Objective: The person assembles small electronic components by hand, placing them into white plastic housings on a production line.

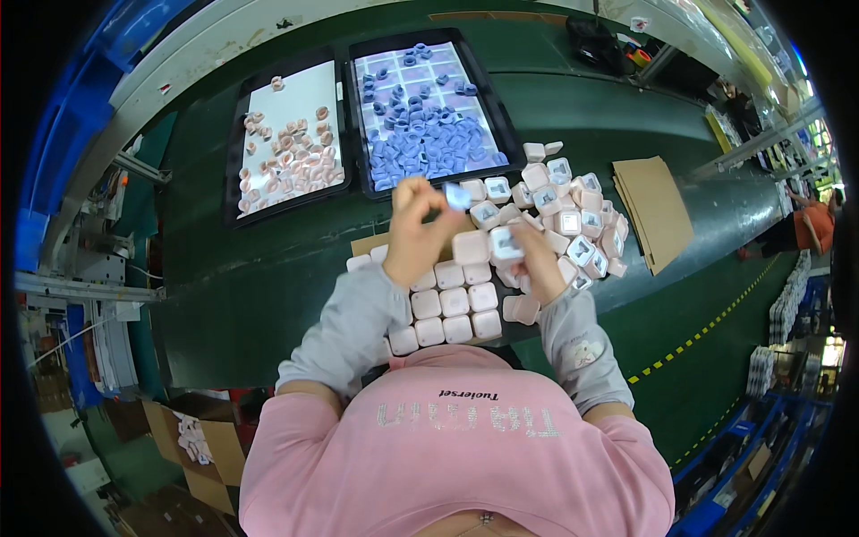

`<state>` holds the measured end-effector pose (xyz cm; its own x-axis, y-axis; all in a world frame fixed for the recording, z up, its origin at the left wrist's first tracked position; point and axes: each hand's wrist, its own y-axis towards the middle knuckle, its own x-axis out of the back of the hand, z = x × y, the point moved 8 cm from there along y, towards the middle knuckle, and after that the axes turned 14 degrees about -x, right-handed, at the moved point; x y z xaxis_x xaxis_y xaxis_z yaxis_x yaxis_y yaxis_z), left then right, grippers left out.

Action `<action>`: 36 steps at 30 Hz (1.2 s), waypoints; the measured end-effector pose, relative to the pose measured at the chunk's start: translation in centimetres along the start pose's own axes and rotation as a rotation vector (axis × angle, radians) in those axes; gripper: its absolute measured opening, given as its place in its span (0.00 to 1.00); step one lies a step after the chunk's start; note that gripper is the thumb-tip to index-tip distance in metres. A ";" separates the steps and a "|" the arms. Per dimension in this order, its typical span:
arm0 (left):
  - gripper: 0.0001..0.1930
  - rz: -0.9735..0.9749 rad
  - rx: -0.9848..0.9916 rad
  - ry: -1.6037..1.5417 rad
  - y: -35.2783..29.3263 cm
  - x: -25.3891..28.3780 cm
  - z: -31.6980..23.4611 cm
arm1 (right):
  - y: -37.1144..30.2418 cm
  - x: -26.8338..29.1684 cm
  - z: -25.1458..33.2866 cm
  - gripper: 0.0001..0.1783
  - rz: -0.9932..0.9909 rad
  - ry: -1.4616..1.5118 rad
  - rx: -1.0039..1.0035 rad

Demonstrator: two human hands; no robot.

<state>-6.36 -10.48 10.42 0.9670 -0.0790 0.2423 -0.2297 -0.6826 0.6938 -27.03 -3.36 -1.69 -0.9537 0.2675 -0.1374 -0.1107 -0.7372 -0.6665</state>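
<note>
My left hand point(416, 233) is closed in a pinch on a small blue piece point(457, 197), blurred by motion. To its right, my right hand point(539, 264) grips a small pale pink case point(503, 245) that stands open, its pink lid point(470, 249) folded out toward the left. Below my hands, rows of closed pale pink cases point(455, 302) sit side by side on cardboard. A loose heap of similar cases point(568, 224), several with lids open, lies beyond my right hand. Behind the left hand, a black tray point(506, 125) holds many small blue pieces point(425, 143).
A second black tray point(232, 148) with small pink pieces point(309, 161) is at the left on the dark green table point(224, 295). Flat brown cardboard point(656, 210) lies right of the heap. A cardboard box point(219, 447) stands at lower left. Another person point(810, 228) is far right.
</note>
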 end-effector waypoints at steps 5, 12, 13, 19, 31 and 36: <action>0.16 0.092 0.167 0.223 3.4 0.5 9.3 | 3.3 5.2 4.7 0.20 -0.255 -0.143 0.149; 0.28 1.090 0.449 0.594 -7.0 -2.9 13.3 | 4.3 8.9 7.0 0.31 -0.716 -0.690 0.298; 0.29 1.158 0.434 0.642 -9.5 -3.1 14.0 | 3.2 7.3 7.7 0.30 -0.703 -0.738 0.435; 0.33 1.088 0.572 0.597 -11.3 -3.7 14.1 | 0.3 -1.3 6.5 0.18 -0.389 -0.665 0.627; 0.37 0.560 0.000 -0.195 -3.5 -4.8 -0.1 | -2.3 -5.8 1.2 0.28 0.267 0.014 0.064; 0.35 0.343 0.315 -0.637 -3.7 -4.3 -1.3 | -5.8 -7.0 4.0 0.28 0.214 -0.095 0.505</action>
<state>-9.85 -6.69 7.64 0.7471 -0.6582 -0.0933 -0.5761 -0.7110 0.4031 -20.82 -3.45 6.10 -0.9881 0.0389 -0.1487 -0.0095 -0.9810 -0.1936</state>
